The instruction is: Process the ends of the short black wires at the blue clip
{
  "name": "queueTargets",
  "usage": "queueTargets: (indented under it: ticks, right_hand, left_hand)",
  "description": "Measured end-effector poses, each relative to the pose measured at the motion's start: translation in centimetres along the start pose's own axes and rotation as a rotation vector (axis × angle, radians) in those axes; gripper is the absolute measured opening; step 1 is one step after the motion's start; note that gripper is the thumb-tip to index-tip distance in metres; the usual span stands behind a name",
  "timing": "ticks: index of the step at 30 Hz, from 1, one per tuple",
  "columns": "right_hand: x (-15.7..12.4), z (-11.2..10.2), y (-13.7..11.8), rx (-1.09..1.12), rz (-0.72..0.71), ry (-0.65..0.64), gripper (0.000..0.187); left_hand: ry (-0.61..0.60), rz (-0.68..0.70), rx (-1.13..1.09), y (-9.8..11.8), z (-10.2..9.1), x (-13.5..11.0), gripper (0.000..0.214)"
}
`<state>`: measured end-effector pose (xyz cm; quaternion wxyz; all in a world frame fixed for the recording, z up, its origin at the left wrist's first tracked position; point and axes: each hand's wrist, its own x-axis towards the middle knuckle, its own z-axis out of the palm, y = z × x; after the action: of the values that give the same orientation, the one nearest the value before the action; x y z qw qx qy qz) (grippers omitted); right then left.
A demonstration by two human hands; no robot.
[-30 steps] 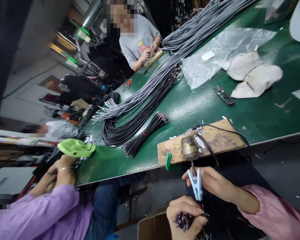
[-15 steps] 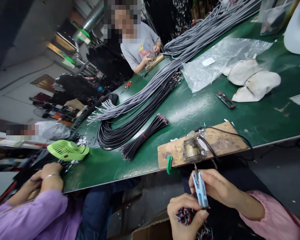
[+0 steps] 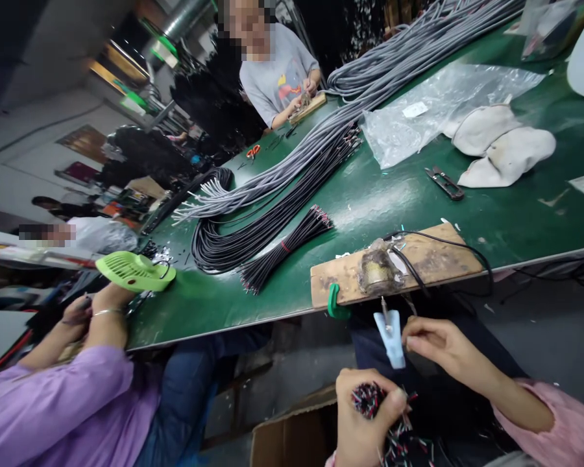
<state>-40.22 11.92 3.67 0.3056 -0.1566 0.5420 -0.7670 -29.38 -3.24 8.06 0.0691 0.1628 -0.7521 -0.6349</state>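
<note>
My left hand (image 3: 363, 415) is closed around a bundle of thin dark wires (image 3: 368, 399), their stripped red, white and black ends showing above the fist. More wire ends spread below it. Just right of the light blue clothespin (image 3: 392, 340) is my right hand (image 3: 440, 344), its fingertips drawn together; whatever they pinch, if anything, is too small to make out. The clothespin hangs at the metal shaft of a small grimy motor (image 3: 378, 272), which is fixed on a wooden board (image 3: 435, 256) at the table edge.
A green clamp (image 3: 335, 301) grips the board's left end. Black cable bundles (image 3: 285, 246) and grey cables (image 3: 316, 139) lie across the green table (image 3: 394, 194). Snips (image 3: 445, 183) and white gloves (image 3: 506, 146) lie beyond. Co-workers sit at left, near a green fan (image 3: 135, 269), and opposite.
My right hand has let go of the clothespin and moved right of it. My left hand, with the wires, has dropped away from the clothespin. The view has shifted slightly.
</note>
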Motion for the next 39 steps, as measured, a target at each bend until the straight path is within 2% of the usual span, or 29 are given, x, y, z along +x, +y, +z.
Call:
queueTargets:
  ticks: [3, 6, 9, 12, 16, 19, 22, 27, 32, 39]
  right_hand:
    - [-0.7, 0.6, -1.3, -0.241, -0.124, -0.044, 0.022]
    - [-1.2, 1.5, -2.3, -0.427, -0.219, -0.158, 0.013]
    - [-1.6, 1.9, -2.5, -0.541, -0.215, -0.165, 0.01]
    - [-2.1, 1.9, -2.2, -0.601, -0.207, -0.099, 0.016]
    - [-2.8, 2.0, -1.3, -0.571, -0.213, -0.028, 0.024]
    - [-3.2, 2.0, -0.7, -0.474, -0.206, -0.044, 0.026]
    - [-3.3, 1.8, -0.5, -0.378, -0.213, -0.078, 0.024]
    - [-3.4, 2.0, -0.6, -0.405, -0.305, -0.068, 0.018]
    - [-3.5, 2.6, -0.7, -0.422, -0.351, -0.088, 0.017]
    - [-3.1, 2.2, -0.3, -0.289, -0.284, -0.097, 0.023]
  left_hand:
    - [0.005, -0.151, -0.049, -0.9, 0.7, -0.3, 0.027]
    - [-0.062, -0.177, -0.076, -0.9, 1.5, 0.0, 0.025]
    - [-0.053, -0.186, -0.084, -0.9, 2.0, 0.2, 0.023]
    - [0.04, -0.206, -0.078, -1.9, 2.0, -0.6, 0.019]
    - [0.307, -0.23, -0.051, -4.0, 1.9, -2.3, 0.024]
    - [0.368, -0.219, -0.118, -4.8, 2.0, -3.3, 0.029]
    - [0.313, -0.261, -0.244, -4.7, 2.0, -3.9, 0.035]
    - [0.214, -0.267, -0.326, -4.4, 1.8, -4.0, 0.039]
    - [0.167, -0.258, -0.33, -4.4, 1.5, -3.5, 0.035]
    - [0.084, -0.154, -0.228, -3.1, 0.8, -2.0, 0.034]
